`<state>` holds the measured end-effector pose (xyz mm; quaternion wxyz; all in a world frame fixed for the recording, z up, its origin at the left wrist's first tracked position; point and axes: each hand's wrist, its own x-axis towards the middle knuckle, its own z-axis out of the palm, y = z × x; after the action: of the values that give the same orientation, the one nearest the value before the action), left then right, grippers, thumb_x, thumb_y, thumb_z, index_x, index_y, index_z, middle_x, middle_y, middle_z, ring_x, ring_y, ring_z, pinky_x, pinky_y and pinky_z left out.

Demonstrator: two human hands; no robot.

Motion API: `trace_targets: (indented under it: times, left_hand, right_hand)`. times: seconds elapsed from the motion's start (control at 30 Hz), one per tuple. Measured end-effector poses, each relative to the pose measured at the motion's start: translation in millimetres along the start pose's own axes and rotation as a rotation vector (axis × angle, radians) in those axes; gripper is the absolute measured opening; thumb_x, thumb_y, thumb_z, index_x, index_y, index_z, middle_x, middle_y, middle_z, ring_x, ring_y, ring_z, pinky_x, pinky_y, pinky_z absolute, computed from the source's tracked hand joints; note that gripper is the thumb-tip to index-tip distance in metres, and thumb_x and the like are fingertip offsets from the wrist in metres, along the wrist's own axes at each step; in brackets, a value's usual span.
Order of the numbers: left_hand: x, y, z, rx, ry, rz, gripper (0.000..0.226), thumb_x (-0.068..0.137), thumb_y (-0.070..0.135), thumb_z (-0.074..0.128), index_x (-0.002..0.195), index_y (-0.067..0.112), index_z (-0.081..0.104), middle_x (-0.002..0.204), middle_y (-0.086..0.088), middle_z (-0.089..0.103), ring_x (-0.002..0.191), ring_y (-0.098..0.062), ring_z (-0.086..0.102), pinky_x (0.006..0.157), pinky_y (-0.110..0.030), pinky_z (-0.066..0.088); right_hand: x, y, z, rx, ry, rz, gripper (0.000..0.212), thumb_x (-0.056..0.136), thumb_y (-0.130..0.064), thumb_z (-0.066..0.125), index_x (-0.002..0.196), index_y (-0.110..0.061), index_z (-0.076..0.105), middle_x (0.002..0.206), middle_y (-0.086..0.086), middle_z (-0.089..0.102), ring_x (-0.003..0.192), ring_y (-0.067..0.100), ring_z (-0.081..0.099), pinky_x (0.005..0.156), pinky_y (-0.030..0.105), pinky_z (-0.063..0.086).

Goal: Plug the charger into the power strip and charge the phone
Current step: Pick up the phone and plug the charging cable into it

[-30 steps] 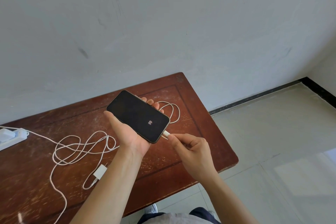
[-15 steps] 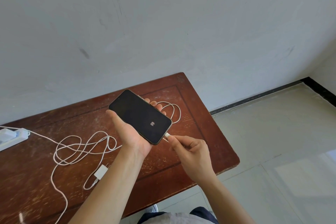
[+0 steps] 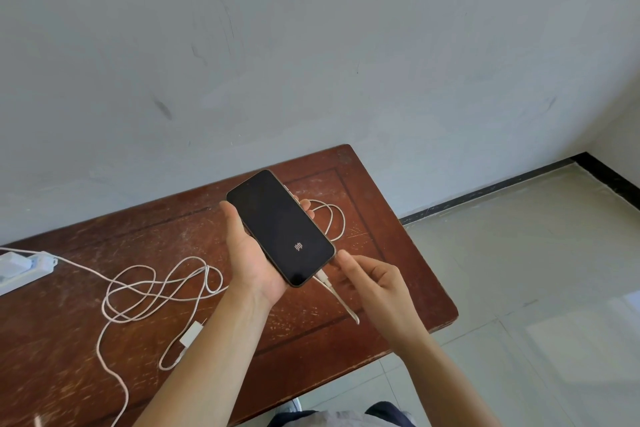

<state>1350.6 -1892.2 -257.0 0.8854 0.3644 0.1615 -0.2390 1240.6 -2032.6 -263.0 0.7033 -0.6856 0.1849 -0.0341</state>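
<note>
The slim black-screened phone (image 3: 280, 227) lay cradled in the left hand (image 3: 250, 258), fingers wrapped round its long edges, held above the right half of the worn reddish-brown wooden bench (image 3: 398, 263). A small pale mark glowed low on the dark screen. The white cable connector (image 3: 321, 276) sat against the phone's bottom edge, seemingly in the port; how deep it went could not be told. The right hand (image 3: 372, 284) hovered just beside it, fingers loosely curled and parted, gripping nothing, the thumb near the phone's lower corner.

The white charging cable (image 3: 156, 291) lay in loose loops across the middle of the bench, running to a white power strip (image 3: 22, 269) at the far left edge, where a white plug seemed seated. A second small white adapter (image 3: 190, 336) lay unplugged near the front edge.

To finish this step well, the connector probably wanted one straight press along the phone's axis with the left hand bracing, then a check of the screen for a charging sign. The phone should then go down flat, well in from the bench's right edge, with slack in the cable so nothing tugged the port.
</note>
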Motion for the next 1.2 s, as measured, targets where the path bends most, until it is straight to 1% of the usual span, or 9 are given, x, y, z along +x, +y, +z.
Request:
trace_targets:
  times: [0.1, 0.2, 0.33, 0.4, 0.53, 0.77, 0.87, 1.03, 1.2]
  left_hand:
    - [0, 0, 2, 0.026, 0.027, -0.023, 0.088, 0.078, 0.087, 0.042, 0.128, 0.02, 0.068, 0.12, -0.008, 0.071, 0.106, -0.029, 0.07, 0.092, -0.049, 0.055]
    - [0, 0, 5, 0.052, 0.023, -0.041, 0.086, 0.079, 0.086, 0.043, 0.121, 0.017, 0.072, 0.122, -0.01, 0.072, 0.111, -0.031, 0.069, 0.097, -0.053, 0.053]
    - [-3, 0, 7, 0.093, -0.007, -0.045, 0.079, 0.082, 0.082, 0.044, 0.098, 0.015, 0.081, 0.111, -0.012, 0.075, 0.102, -0.031, 0.072, 0.1, -0.052, 0.051]
    - [-5, 0, 8, 0.098, -0.026, -0.051, 0.079, 0.083, 0.082, 0.044, 0.101, 0.014, 0.08, 0.112, -0.013, 0.075, 0.103, -0.032, 0.071, 0.101, -0.052, 0.051]
    - [-9, 0, 12, 0.077, -0.049, -0.04, 0.077, 0.085, 0.078, 0.045, 0.118, 0.014, 0.073, 0.122, -0.014, 0.071, 0.113, -0.034, 0.067, 0.105, -0.055, 0.047]
    - [-18, 4, 17, 0.125, -0.102, -0.034, 0.071, 0.091, 0.072, 0.041, 0.105, 0.015, 0.08, 0.115, -0.013, 0.074, 0.107, -0.033, 0.069, 0.097, -0.05, 0.053]
    - [-22, 4, 19, 0.127, -0.11, -0.021, 0.07, 0.091, 0.071, 0.041, 0.108, 0.014, 0.078, 0.115, -0.014, 0.074, 0.104, -0.032, 0.071, 0.093, -0.049, 0.056]
    - [-27, 2, 21, 0.144, -0.098, -0.005, 0.069, 0.091, 0.071, 0.042, 0.112, 0.016, 0.077, 0.122, -0.014, 0.072, 0.113, -0.034, 0.068, 0.092, -0.05, 0.056]
    - [-31, 2, 20, 0.152, -0.091, -0.006, 0.067, 0.091, 0.07, 0.042, 0.112, 0.016, 0.077, 0.118, -0.013, 0.074, 0.106, -0.032, 0.071, 0.09, -0.048, 0.056]
  right_hand:
    - [1, -1, 2, 0.069, 0.027, 0.042, 0.03, 0.096, -0.037, 0.054, 0.098, -0.02, 0.079, 0.085, -0.002, 0.079, 0.08, 0.011, 0.073, 0.068, 0.018, 0.056]
    - [1, -2, 3, 0.106, 0.039, 0.07, 0.029, 0.097, -0.033, 0.054, 0.103, -0.018, 0.077, 0.087, -0.003, 0.079, 0.079, 0.009, 0.073, 0.067, 0.017, 0.055]
    - [0, -2, 1, 0.118, 0.051, 0.057, 0.022, 0.098, -0.025, 0.056, 0.105, -0.018, 0.076, 0.087, -0.002, 0.079, 0.076, 0.008, 0.072, 0.067, 0.017, 0.056]
    - [-1, -2, 0, 0.106, 0.062, 0.04, 0.021, 0.097, -0.022, 0.057, 0.103, -0.018, 0.076, 0.083, -0.005, 0.079, 0.073, 0.006, 0.071, 0.066, 0.016, 0.055]
    - [-2, -1, -2, 0.108, 0.082, 0.028, 0.019, 0.097, -0.023, 0.057, 0.101, -0.021, 0.076, 0.08, -0.006, 0.078, 0.072, 0.007, 0.07, 0.064, 0.015, 0.055]
    - [-8, 0, -2, 0.124, 0.09, -0.001, 0.019, 0.096, -0.022, 0.057, 0.101, -0.019, 0.075, 0.08, -0.009, 0.078, 0.074, 0.005, 0.071, 0.063, 0.013, 0.054]
    - [-11, 1, -1, 0.116, 0.094, -0.014, 0.019, 0.096, -0.023, 0.057, 0.101, -0.021, 0.075, 0.082, -0.008, 0.078, 0.076, 0.005, 0.071, 0.064, 0.013, 0.054]
    - [-15, 2, -2, 0.121, 0.098, -0.015, 0.02, 0.097, -0.021, 0.056, 0.098, -0.024, 0.075, 0.081, -0.008, 0.078, 0.074, 0.005, 0.071, 0.063, 0.013, 0.054]
    - [-20, 2, -1, 0.125, 0.097, -0.022, 0.02, 0.097, -0.021, 0.056, 0.097, -0.025, 0.075, 0.081, -0.009, 0.078, 0.074, 0.006, 0.071, 0.062, 0.013, 0.053]
